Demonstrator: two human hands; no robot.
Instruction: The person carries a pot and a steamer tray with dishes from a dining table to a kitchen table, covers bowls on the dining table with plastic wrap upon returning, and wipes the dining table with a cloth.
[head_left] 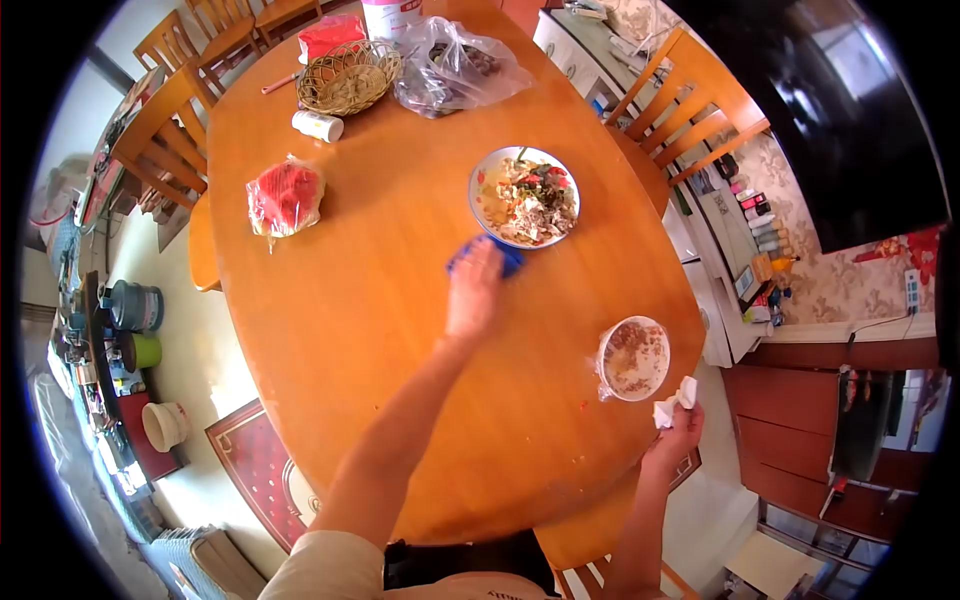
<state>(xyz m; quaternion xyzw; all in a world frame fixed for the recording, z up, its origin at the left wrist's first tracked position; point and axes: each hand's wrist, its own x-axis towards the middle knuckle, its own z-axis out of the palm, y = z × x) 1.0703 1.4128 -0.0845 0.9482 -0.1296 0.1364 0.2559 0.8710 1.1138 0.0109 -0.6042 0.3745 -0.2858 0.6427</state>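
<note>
On the wooden table [400, 330], my left hand [474, 290] presses down on a blue cloth [510, 262], its fingers blurred a little. The cloth lies against the near rim of a large plate of mixed food [530, 200]. My right hand [680, 432] is at the table's right edge, its fingers closed on a crumpled white tissue [664, 411]. Just beyond that hand stands a white bowl [634, 358] with reddish-brown residue inside and clear plastic at its left side. Small crumbs dot the tabletop near the bowl.
A red item in clear wrap [286, 198] lies at the left. Farther back are a white bottle [318, 126], a wicker basket [348, 78], a filled plastic bag [455, 70] and a white tub [392, 16]. Chairs [165, 135] stand around the table.
</note>
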